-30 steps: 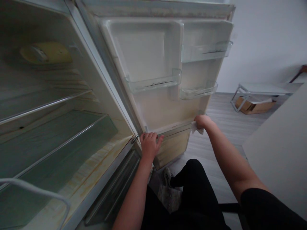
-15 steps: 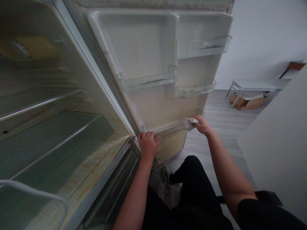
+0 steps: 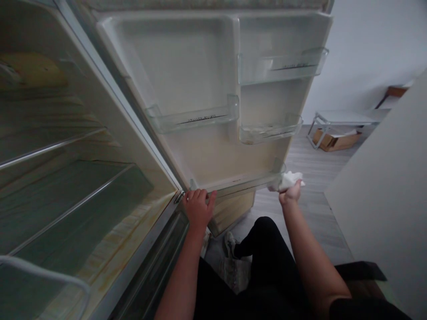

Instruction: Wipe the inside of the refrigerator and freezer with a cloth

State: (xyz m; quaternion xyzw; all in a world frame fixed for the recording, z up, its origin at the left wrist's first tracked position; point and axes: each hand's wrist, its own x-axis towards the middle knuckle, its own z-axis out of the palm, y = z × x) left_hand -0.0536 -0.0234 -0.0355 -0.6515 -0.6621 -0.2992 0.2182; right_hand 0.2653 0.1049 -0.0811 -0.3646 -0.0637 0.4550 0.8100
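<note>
An open fridge door (image 3: 213, 151) faces me, with clear plastic bins on its inner side. My left hand (image 3: 198, 207) grips the left end of the lowest door bin (image 3: 240, 183), fingers curled over its rim. My right hand (image 3: 291, 194) is closed on a white cloth (image 3: 289, 180) and presses it against the right end of that same bin. The upper bins (image 3: 193, 118) hold nothing I can see.
The fridge interior (image 3: 76, 186) with glass shelves fills the left; its floor is stained yellow. My black-clad knee (image 3: 267, 240) and a shoe (image 3: 230, 244) are below. A white wall panel (image 3: 383, 200) stands at right. A low white table (image 3: 347, 118) over a cardboard box (image 3: 333, 141) stands on the grey floor.
My right hand with the cloth slid from the bin's upper rim out to its right end and turned upward. The view shifted left. My left hand kept its grip.
</note>
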